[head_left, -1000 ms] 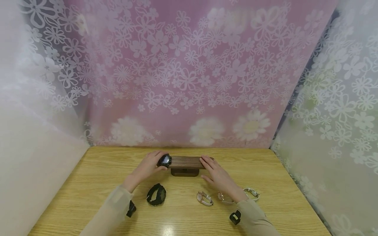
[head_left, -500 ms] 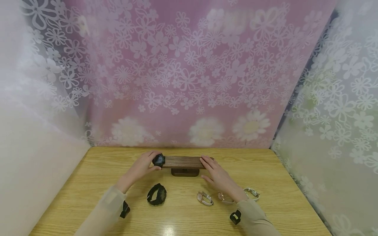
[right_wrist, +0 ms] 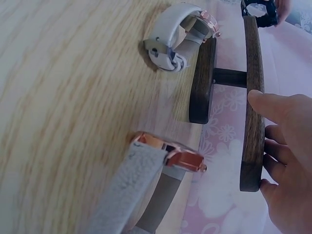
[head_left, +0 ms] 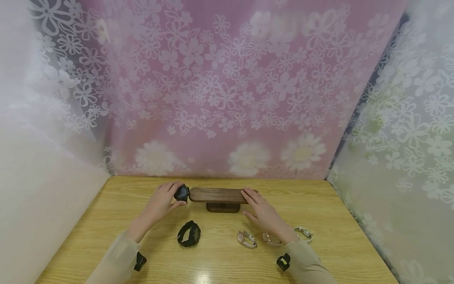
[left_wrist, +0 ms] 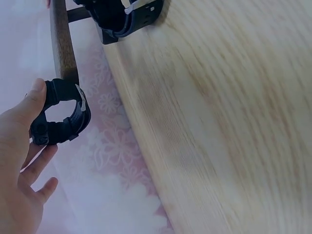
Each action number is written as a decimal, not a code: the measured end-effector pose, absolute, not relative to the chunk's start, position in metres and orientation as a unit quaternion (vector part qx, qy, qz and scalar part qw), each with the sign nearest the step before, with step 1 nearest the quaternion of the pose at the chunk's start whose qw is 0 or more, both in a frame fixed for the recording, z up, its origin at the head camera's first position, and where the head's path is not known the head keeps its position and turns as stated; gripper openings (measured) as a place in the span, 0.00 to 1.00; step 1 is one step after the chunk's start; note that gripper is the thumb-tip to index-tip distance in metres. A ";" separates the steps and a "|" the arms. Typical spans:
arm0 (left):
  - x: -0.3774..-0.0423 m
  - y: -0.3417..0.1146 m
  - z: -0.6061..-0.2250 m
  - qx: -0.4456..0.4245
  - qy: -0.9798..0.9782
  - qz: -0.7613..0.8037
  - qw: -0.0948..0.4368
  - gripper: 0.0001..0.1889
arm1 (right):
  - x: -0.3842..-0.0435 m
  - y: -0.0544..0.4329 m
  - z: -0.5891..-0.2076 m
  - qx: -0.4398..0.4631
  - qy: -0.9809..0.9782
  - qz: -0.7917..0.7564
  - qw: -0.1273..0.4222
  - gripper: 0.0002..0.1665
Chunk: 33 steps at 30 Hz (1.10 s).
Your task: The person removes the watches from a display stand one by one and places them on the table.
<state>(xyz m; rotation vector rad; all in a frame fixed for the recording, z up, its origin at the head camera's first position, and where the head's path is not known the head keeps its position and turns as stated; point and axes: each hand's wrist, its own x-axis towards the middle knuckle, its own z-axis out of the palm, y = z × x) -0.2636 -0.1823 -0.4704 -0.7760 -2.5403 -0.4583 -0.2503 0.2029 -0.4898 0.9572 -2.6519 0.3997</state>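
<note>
A black watch [head_left: 182, 192] with its strap closed into a loop is pinched between the thumb and fingers of my left hand [head_left: 156, 205]. It is just off the left end of a dark wooden display stand [head_left: 216, 195], whose long bar rests on a short post and base. In the left wrist view the loop of the watch [left_wrist: 61, 131] hangs right at the bar's tip. My right hand [head_left: 266, 215] grips the bar's right end; in the right wrist view the thumb lies on one side of the bar [right_wrist: 254, 131] and the fingers on the other.
A second black watch [head_left: 189, 234] lies on the wooden table [head_left: 213, 260] in front of the stand. To the right are a rose-gold watch with a pale strap [head_left: 246, 239], another like it [head_left: 271, 238] and a white-strapped watch [head_left: 303, 234]. A flowered curtain [head_left: 227, 98] hangs behind.
My left hand has slid the black watch leftward along the bar and off its left end. The right hand has stayed on the bar's right end.
</note>
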 end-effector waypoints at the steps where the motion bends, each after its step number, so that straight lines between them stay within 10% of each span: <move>1: -0.262 -0.183 -0.470 -0.281 -0.919 -0.161 0.225 0.36 | -0.250 0.203 -0.490 0.332 -0.922 0.138 0.145 0.44; 33: -0.213 -0.211 -0.479 -0.307 -0.928 -0.087 0.195 0.34 | -0.253 0.205 -0.495 0.332 -0.920 0.152 0.141 0.45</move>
